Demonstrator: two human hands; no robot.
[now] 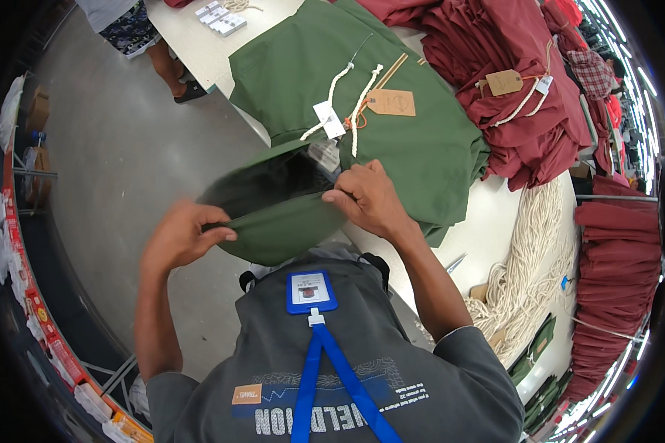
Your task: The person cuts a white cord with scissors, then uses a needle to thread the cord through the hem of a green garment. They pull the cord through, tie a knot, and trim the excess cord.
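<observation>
A green fabric garment [310,72], its exact kind unclear, lies on the white table and hangs over its edge towards me. My left hand [191,232], slightly blurred, pinches the edge of the hanging green part at its left end. The same part's right end is gripped by my right hand [366,199]; between the hands it gapes, showing a dark lining [271,183] and a pale label inside. Above my right hand, white twisted cords [358,113], a brown card tag [392,103] and a white tag [329,120] lie on the fabric.
Maroon garments [510,55] are heaped at upper right, one with tags. A bundle of cream cord [532,238] and a pointed metal tool [455,262] lie on the table [510,194]. Small white tag stacks [221,19] sit at the top. A person [127,27] stands at upper left.
</observation>
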